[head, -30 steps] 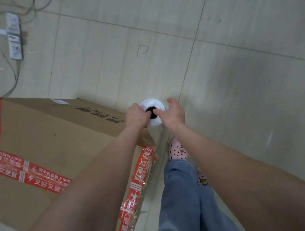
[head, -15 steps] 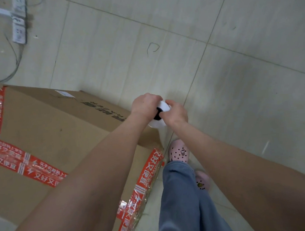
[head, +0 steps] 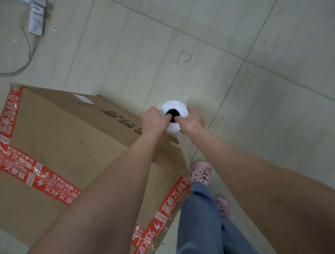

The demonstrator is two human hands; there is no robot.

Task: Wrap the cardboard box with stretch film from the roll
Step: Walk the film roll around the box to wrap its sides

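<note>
Roll (head: 173, 108) gripped between both hands, beside cardboard box (head: 68, 145) corner.

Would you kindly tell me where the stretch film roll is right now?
In the head view, the stretch film roll is near centre, gripped on end between the left hand and the right hand, at the right corner of the cardboard box.

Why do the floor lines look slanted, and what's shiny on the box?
Head view: the wide lens slants the floor lines; light glints off film over the tape at the box corner; the roll looks washed-out white.
</note>
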